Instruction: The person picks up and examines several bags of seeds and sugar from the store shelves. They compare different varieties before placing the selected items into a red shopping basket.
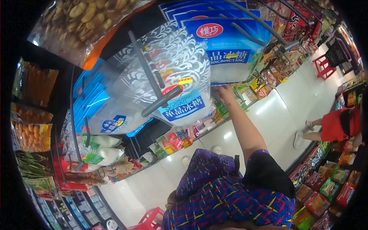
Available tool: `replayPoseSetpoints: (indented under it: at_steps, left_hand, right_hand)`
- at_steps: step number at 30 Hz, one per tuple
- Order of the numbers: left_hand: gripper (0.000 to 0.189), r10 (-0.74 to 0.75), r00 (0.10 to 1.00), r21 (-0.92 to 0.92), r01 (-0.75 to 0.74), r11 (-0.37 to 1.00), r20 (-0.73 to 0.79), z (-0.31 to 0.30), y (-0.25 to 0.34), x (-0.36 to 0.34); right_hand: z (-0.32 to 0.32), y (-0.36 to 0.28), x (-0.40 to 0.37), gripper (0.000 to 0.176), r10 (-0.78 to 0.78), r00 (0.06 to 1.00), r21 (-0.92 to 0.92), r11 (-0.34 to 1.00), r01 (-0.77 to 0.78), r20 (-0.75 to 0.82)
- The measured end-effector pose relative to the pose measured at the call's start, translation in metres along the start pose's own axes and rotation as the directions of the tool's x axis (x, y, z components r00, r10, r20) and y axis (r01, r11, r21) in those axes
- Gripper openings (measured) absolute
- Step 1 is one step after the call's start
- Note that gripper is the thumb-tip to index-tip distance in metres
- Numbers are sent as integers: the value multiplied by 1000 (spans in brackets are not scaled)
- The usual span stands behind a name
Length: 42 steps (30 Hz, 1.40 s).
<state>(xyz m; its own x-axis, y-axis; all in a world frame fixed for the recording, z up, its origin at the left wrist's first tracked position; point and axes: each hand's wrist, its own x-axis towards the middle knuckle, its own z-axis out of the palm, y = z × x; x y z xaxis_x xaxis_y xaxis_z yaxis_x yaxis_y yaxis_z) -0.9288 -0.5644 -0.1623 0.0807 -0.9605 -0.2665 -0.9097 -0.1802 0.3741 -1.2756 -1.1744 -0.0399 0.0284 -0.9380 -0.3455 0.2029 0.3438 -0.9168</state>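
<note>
My right hand (223, 94) reaches out to the hanging bags. Its fingers look curled at the right edge of a clear bag of rock sugar (184, 107) with a white leaf pattern and a blue label; the fingertips are partly hidden. Just above the hand is the bottom of a blue-topped bag of rock sugar (230, 46). Both kinds hang in rows on metal hooks. Of my left side only a dark bit of arm shows beside the patterned shirt; my left hand is out of sight.
Grey hook ends (163, 101) stick out towards me. A bag of beans or nuts (82, 19) hangs close at the upper left. Low shelves (168, 153) of small packets run below. Across the tiled aisle (268, 111) stand a person in red (337, 124) and a red stool (324, 67).
</note>
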Motion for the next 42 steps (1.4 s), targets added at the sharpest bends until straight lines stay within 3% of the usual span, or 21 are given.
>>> replayPoseSetpoints:
  at_steps: [4,6,7,10,14,15,16,17,18,20,21,22,23,25,27,32,34,36,39,41,42]
  left_hand:
    - [31,29,999,-37,-30,999,-41,40,-6,-1]
    - [34,-340,932,-424,360,831,125,27,11,23]
    - [35,-313,948,-601,278,749,49,26,18,25]
    - [36,-330,943,-607,286,742,42,15,44,36]
    - [37,-485,808,-590,580,561,334,34,49,32]
    - [38,-491,813,-365,580,728,314,37,51,31]
    - [38,-528,794,-589,591,551,303,21,65,31]
    - [39,-352,874,-395,470,789,336,62,28,27]
    - [40,-380,850,-621,526,581,364,79,18,21]
    - [41,-382,871,-696,480,534,307,83,20,12]
    - [41,-362,897,-760,416,499,253,83,20,13]
    - [43,-368,891,-559,454,694,268,76,21,16]
    - [43,-379,889,-569,457,684,258,69,23,14]
    - [41,-463,846,-735,487,471,264,58,28,8]
    - [40,-523,802,-744,531,405,288,32,41,0]
    - [40,-613,751,-794,519,318,246,52,20,-60]
    - [42,-559,805,-783,473,404,199,73,6,-95]
    - [43,-674,660,-822,553,136,332,68,9,-130]
    - [43,-645,668,-779,602,175,371,104,-14,-191]
    - [44,-744,495,-817,564,-118,449,141,-27,-220]
    - [44,-738,501,-819,561,-121,452,132,-29,-226]
  right_hand:
    - [-20,4,-47,24,-10,999,28,1000,9,48]
    - [-25,-6,-80,24,3,1000,8,1000,-3,2]
    - [-28,-7,-93,24,17,998,-1,1000,-17,-53]
    - [-47,6,-111,22,18,997,13,1000,-17,-80]
    - [-57,7,-135,18,10,1000,-154,988,-7,16]
    - [-56,10,-142,18,-5,998,-237,971,20,64]
    - [-49,13,-150,17,17,997,-215,977,0,78]
    - [-42,18,-158,17,38,993,-214,977,-13,112]
    - [-35,22,-166,17,110,986,-282,957,-71,124]
    - [-22,38,-177,15,209,964,-416,901,-124,166]
    - [-12,49,-179,15,211,960,-424,898,-115,185]
    - [3,59,-183,17,149,943,-478,878,12,296]
    - [16,68,-188,18,92,908,-512,847,144,408]
    - [64,59,-208,22,-113,801,-468,760,451,588]
    - [105,68,-217,25,-142,719,-505,620,600,680]
    - [224,72,-268,30,-18,658,-543,549,636,753]
    - [267,74,-286,31,-30,623,-521,518,678,781]
    - [304,69,-307,31,77,659,-570,582,579,748]
    - [340,81,-321,30,-156,658,-467,588,661,737]
    - [354,88,-317,30,-156,662,-498,539,679,733]
    - [358,93,-317,29,-155,668,-526,498,689,728]
